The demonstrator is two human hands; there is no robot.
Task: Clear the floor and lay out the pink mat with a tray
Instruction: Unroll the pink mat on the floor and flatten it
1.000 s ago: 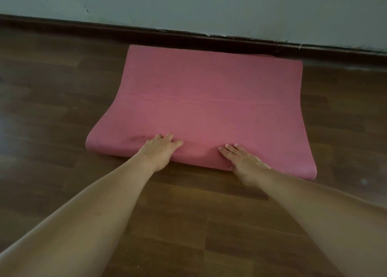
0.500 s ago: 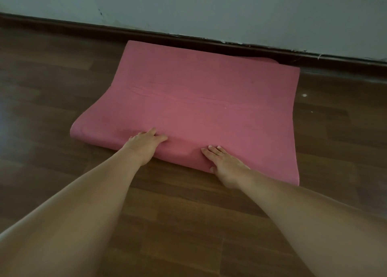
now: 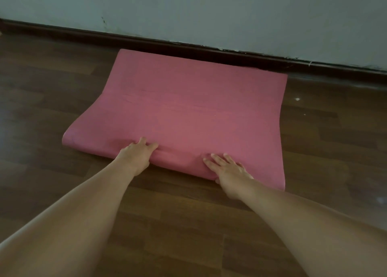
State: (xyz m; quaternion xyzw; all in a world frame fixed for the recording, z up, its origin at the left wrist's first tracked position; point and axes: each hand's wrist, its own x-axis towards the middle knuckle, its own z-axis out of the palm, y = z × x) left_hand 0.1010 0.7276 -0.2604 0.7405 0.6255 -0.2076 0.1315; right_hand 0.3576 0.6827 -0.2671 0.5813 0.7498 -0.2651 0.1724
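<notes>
The pink mat (image 3: 188, 109) lies partly unrolled on the dark wooden floor (image 3: 188, 224), its far edge against the skirting board. The near end is still a thick roll. My left hand (image 3: 137, 154) rests on the roll left of its middle, fingers lying over the top. My right hand (image 3: 227, 170) presses the roll further right with straight, spread fingers. No tray is in view.
A pale wall (image 3: 209, 11) with a dark skirting board (image 3: 209, 50) runs across the back. Bare floorboards lie on both sides of the mat and in front of it. Small white specks (image 3: 297, 99) dot the floor at right.
Both hands stay on the rolled near end. The view has swung, so the mat and hands sit further left in the picture. The mat's flat part looks about the same length.
</notes>
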